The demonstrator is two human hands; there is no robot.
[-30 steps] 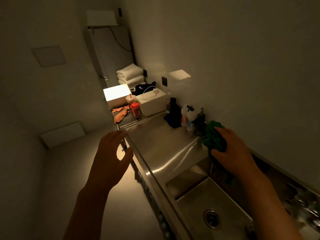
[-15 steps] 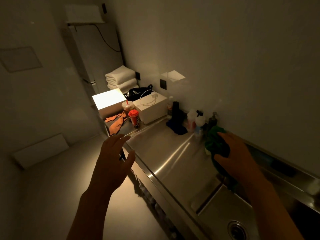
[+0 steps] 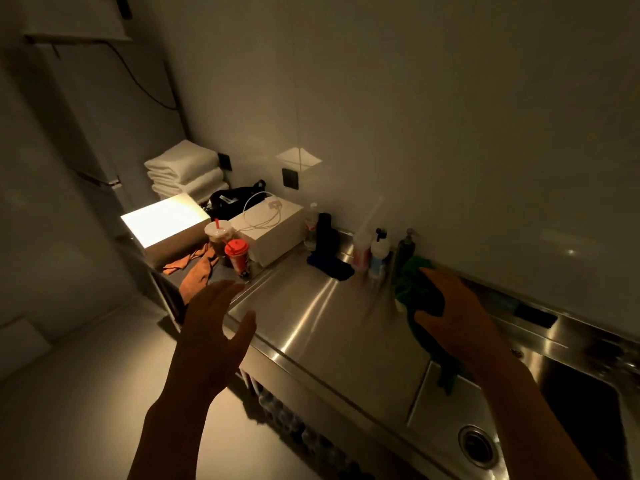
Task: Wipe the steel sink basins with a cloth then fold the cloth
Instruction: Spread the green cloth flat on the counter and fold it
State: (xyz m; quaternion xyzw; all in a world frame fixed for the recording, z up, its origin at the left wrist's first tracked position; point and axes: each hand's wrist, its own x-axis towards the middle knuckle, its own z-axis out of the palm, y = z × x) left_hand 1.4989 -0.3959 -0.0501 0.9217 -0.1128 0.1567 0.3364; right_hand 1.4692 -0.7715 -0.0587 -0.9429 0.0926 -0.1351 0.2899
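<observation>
**A:** Where's the rag from where you stand?

**B:** The crumpled green cloth (image 3: 414, 289) is in the person's right hand (image 3: 453, 313), at the back of the brushed steel counter (image 3: 329, 323), close to the wall. The fingers lie over the top of it and the thumb curls in from the near side, so it's properly gripped. A loose tail hangs down past the wrist, over the corner of the steel sink basin (image 3: 540, 403).

**A:** And the other hand?

**B:** The left hand (image 3: 211, 337) holds nothing. Its fingers are straight and a little spread, thumb out, and it hovers at the counter's front edge, well apart from the right one.

**A:** What's beside the cloth?

**B:** A dark pump bottle (image 3: 405, 249) just to its left, whether touching I can't tell in this dim light. Then a white spray bottle with a blue label (image 3: 379, 252), a white bottle with a pink label (image 3: 362, 249), and a dark blue rag (image 3: 329, 265) lying flat.

**A:** Anything in the basin?

**B:** Only the round metal drain (image 3: 476, 445). Farther along sit a white box (image 3: 273, 230), a red-lidded cup (image 3: 237, 256) and an orange cloth (image 3: 197, 275).
</observation>
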